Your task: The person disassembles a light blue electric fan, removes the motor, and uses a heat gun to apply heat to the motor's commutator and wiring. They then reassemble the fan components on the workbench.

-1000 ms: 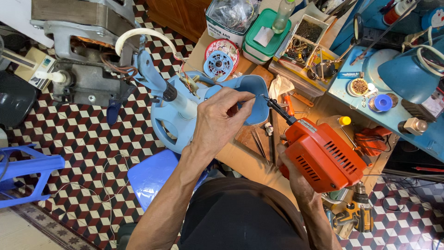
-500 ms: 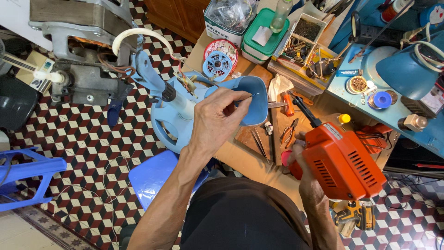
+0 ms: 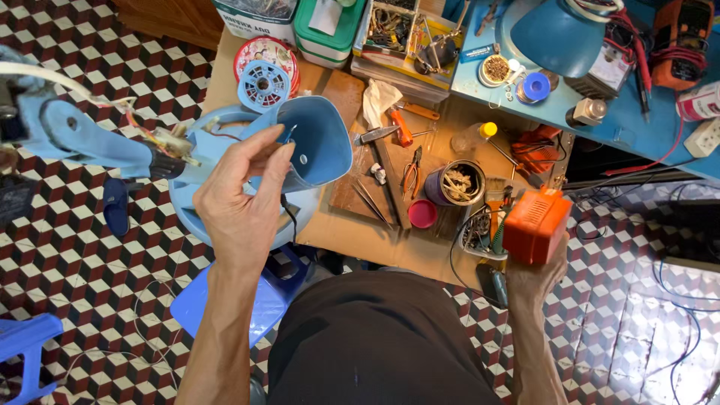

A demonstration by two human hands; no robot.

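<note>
Left of the orange drill (image 3: 535,225), the left hand (image 3: 241,196) is pinching the blue fan housing's (image 3: 319,139) rim. The right hand (image 3: 534,271) is gripping that drill from below; it looks heavy and could be slipping toward the worktop (image 3: 390,244).

A low wooden worktable (image 3: 345,232) stands on a red, white and black cube-patterned tile floor (image 3: 90,247). On it lie a wooden board (image 3: 352,187), pliers (image 3: 411,174), an orange-handled screwdriver (image 3: 403,127), a white rag (image 3: 379,97), a dark can of small parts (image 3: 459,184) and a pink cap (image 3: 423,214). Compartment trays (image 3: 405,37) and a green-lidded box (image 3: 326,34) occupy the far edge.
</note>
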